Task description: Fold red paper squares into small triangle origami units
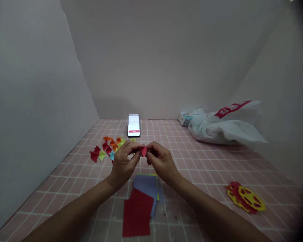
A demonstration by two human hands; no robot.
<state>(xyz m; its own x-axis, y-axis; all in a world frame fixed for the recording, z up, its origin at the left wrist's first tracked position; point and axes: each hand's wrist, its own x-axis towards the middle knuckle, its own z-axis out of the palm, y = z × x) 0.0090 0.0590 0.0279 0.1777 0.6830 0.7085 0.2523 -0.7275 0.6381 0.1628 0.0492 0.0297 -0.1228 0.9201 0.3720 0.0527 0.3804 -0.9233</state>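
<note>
Red paper sheets (138, 215) lie nearest on the bench (192, 188). Beyond them, left hand (125, 159) and right hand (163, 161) hold up a small red paper piece (143, 151), fingers of both pinched tight on it. Folding seems in hand, creases too small to tell; the next move likely calls for steady, precise pressure.

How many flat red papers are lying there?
2 that I see: the front red sheet, nearest the picture's bottom, and the tilted red sheet overlapping it, partly over the blue paper. More may be hidden underneath.
</note>
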